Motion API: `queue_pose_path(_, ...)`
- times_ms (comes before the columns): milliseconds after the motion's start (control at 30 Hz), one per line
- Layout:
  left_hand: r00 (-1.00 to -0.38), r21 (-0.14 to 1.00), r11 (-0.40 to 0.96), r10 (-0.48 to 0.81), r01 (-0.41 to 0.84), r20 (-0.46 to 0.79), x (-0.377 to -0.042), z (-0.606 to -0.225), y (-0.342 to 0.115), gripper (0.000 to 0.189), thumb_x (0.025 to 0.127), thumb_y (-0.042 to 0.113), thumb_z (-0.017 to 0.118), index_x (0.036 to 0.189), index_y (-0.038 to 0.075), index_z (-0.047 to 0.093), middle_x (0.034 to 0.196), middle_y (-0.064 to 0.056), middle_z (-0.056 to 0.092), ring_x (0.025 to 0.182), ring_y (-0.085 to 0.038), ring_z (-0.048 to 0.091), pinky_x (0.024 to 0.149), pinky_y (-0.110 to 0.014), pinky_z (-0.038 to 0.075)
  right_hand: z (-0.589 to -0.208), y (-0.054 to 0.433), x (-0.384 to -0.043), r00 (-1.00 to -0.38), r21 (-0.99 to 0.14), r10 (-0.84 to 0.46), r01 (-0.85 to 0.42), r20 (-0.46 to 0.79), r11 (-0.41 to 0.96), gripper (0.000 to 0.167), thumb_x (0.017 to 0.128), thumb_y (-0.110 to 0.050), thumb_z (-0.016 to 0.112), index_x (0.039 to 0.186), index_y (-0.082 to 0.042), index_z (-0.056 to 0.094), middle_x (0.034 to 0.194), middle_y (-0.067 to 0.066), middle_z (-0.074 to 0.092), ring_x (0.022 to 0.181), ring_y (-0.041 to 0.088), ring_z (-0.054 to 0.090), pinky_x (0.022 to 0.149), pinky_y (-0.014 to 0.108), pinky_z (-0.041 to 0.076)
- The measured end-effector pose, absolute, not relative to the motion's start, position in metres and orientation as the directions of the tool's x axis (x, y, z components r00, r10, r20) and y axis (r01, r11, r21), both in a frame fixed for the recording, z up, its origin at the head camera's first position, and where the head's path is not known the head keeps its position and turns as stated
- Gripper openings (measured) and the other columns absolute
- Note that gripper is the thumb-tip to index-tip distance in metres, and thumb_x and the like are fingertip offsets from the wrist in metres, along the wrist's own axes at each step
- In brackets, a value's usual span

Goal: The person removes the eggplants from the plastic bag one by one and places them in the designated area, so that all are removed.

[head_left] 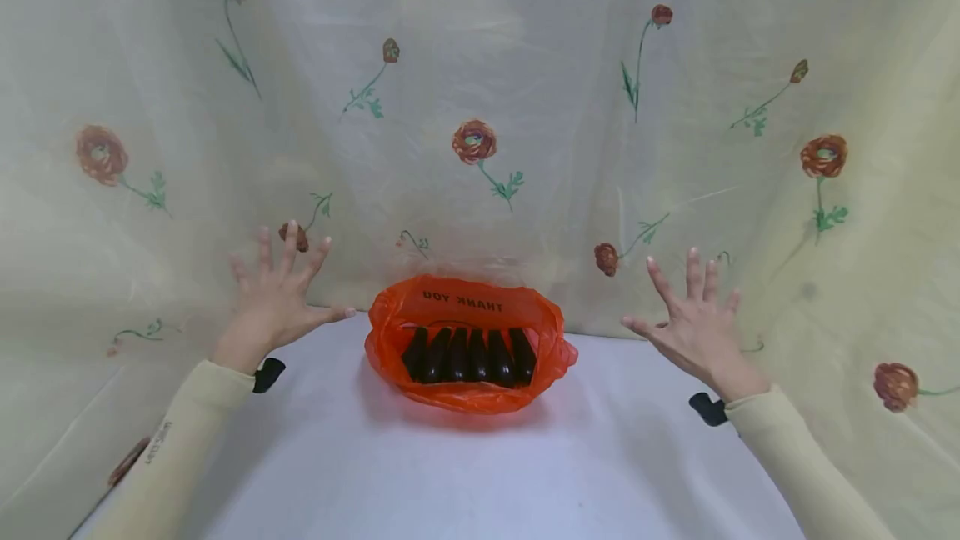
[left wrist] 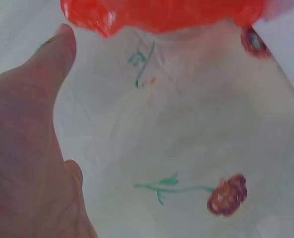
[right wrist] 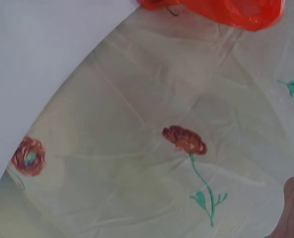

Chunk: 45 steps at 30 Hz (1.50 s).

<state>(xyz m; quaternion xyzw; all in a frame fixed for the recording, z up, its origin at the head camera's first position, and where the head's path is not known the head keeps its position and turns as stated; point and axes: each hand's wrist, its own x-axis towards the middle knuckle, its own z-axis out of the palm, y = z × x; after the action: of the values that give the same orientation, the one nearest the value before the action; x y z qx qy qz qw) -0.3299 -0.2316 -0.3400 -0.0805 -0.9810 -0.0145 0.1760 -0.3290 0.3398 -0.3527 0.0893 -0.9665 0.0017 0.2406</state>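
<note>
A red plastic bag point(head_left: 480, 398) with THANK YOU lettering, mirrored in the head view, sits with its mouth wide toward me. Inside it, several glossy dark eggplants point(head_left: 457, 357) lie side by side in a row. My left hand point(head_left: 273, 302) is raised to the left of the bag, fingers spread and holding nothing. On the other side my right hand point(head_left: 697, 327) is held up the same way, its thumb pointing toward the bag. Each wrist view catches only part of the bag point(left wrist: 162, 15) at its top edge, along with part of the hand.
The bag stands near the back edge of a white table point(head_left: 480, 482). Behind it hangs a pale curtain point(head_left: 525, 65) printed with red flowers, which also runs along both sides. Black wrist mounts point(head_left: 268, 375) show at the sleeve cuffs.
</note>
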Motion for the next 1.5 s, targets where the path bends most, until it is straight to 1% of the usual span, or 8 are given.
queue_pose_path(267,-0.901,-0.023,0.976,0.209,0.216,0.380,-0.318,-0.354,-0.211,0.108,0.074,0.080,0.051,0.155,0.032,0.000,0.158,-0.009,-0.029,0.139,-0.039,-0.034,0.102,-0.078,-0.010,-0.373,0.320,-0.323,-0.840,0.032,-0.206,-0.220,0.501,0.975,0.098,0.080,-0.073,0.052,0.155,-0.034,0.003,0.159,0.016,-0.020,0.143,0.052,-0.008,0.098,0.083,0.005)
queue_pose_path(500,-0.874,-0.056,0.967,0.247,0.247,0.419,-0.312,-0.370,-0.197,0.108,0.071,0.083,0.051,0.155,0.034,0.003,0.160,-0.011,-0.023,0.142,-0.041,-0.029,0.103,-0.079,-0.005,-0.388,0.303,-0.316,-0.847,-0.028,-0.196,-0.241,0.494,0.970,0.102,0.078,-0.071,0.058,0.156,-0.033,0.005,0.160,0.017,-0.016,0.144,0.050,-0.008,0.099,0.082,0.005)
queue_pose_path(867,-0.900,0.006,0.956,0.273,0.292,0.341,-0.302,-0.392,-0.162,0.100,0.075,0.082,0.048,0.155,0.036,0.010,0.159,-0.026,0.005,0.138,-0.058,0.019,0.103,-0.077,0.017,-0.414,0.281,-0.307,-0.919,-0.168,-0.152,-0.226,0.365,0.960,0.107,0.079,-0.072,0.055,0.155,-0.030,-0.007,0.161,0.015,-0.017,0.144,0.050,-0.006,0.101,0.081,0.003)
queue_pose_path(1033,-0.920,0.057,0.954,0.268,0.296,0.287,-0.299,-0.399,-0.153,0.099,0.076,0.080,0.051,0.154,0.039,0.005,0.156,-0.031,0.014,0.127,-0.059,0.039,0.099,-0.071,0.035,-0.423,0.276,-0.307,-0.951,-0.242,-0.115,-0.188,0.286,0.952,0.107,0.079,-0.074,0.053,0.154,-0.032,-0.012,0.161,0.016,-0.017,0.144,0.050,-0.006,0.100,0.081,0.005)
queue_pose_path(1167,-0.928,0.103,0.944,0.282,0.314,0.244,-0.296,-0.402,-0.147,0.100,0.076,0.078,0.053,0.154,0.040,0.002,0.152,-0.034,0.024,0.117,-0.058,0.049,0.084,-0.062,0.051,-0.429,0.272,-0.308,-0.963,-0.293,-0.109,-0.181,0.247,0.939,0.107,0.080,-0.073,0.053,0.154,-0.031,-0.014,0.161,0.017,-0.015,0.144,0.050,-0.005,0.100,0.081,0.004)
queue_pose_path(1267,-0.928,0.116,0.939,0.293,0.325,0.231,-0.294,-0.403,-0.143,0.101,0.077,0.075,0.055,0.154,0.040,0.002,0.147,-0.037,0.031,0.107,-0.057,0.056,0.076,-0.055,0.056,-0.433,0.268,-0.309,-0.969,-0.334,-0.111,-0.182,0.219,0.925,0.107,0.082,-0.071,0.054,0.153,-0.031,-0.014,0.161,0.018,-0.013,0.144,0.050,-0.004,0.100,0.081,0.005)
queue_pose_path(1400,-0.917,0.113,0.932,0.308,0.344,0.254,-0.293,-0.407,-0.138,0.100,0.079,0.070,0.058,0.154,0.039,0.000,0.138,-0.036,0.043,0.085,-0.045,0.066,0.069,-0.047,0.058,-0.441,0.265,-0.311,-0.978,-0.379,-0.111,-0.172,0.176,0.909,0.105,0.084,-0.070,0.052,0.153,-0.029,-0.016,0.161,0.020,-0.010,0.143,0.052,-0.002,0.101,0.080,0.006)
queue_pose_path(1500,-0.903,0.117,0.923,0.322,0.366,0.285,-0.293,-0.411,-0.134,0.098,0.082,0.063,0.061,0.154,0.039,-0.001,0.128,-0.034,0.052,0.062,-0.029,0.062,0.063,-0.038,0.058,-0.448,0.264,-0.312,-0.983,-0.411,-0.112,-0.162,0.144,0.897,0.104,0.085,-0.069,0.050,0.153,-0.027,-0.016,0.160,0.022,-0.007,0.142,0.053,0.000,0.102,0.079,0.008)
